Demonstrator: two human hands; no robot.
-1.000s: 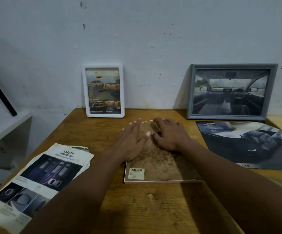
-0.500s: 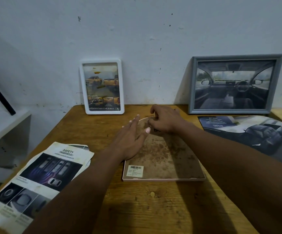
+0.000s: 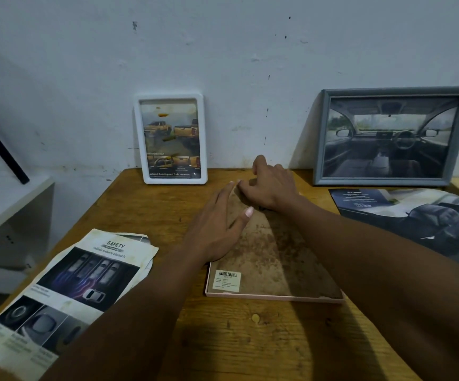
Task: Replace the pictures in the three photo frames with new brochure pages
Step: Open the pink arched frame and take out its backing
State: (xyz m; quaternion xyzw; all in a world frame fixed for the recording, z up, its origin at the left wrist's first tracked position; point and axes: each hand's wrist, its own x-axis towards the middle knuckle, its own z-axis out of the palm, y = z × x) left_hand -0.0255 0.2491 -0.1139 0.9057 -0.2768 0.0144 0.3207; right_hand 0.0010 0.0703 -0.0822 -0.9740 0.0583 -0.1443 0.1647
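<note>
A pink photo frame [image 3: 275, 296] lies face down on the wooden table [image 3: 250, 339], its stained brown backing board [image 3: 272, 257] up, with a barcode sticker at the near left corner. My left hand [image 3: 217, 229] rests flat on the board's left side, fingers straight. At the frame's far edge my right hand [image 3: 269, 185] has its fingers curled down onto the backing; what they hold is hidden. A white frame [image 3: 171, 138] with truck pictures and a grey frame [image 3: 393, 137] with a car interior lean on the wall.
A worn SAFETY brochure page [image 3: 66, 292] lies at the near left of the table. A dark car brochure page [image 3: 421, 218] lies at the right below the grey frame. A white shelf [image 3: 5, 204] stands left of the table, with a black bar leaning above it.
My right hand has slid from the board's middle to its far edge. The left hand has stayed flat on the board. The view has tilted slightly.
</note>
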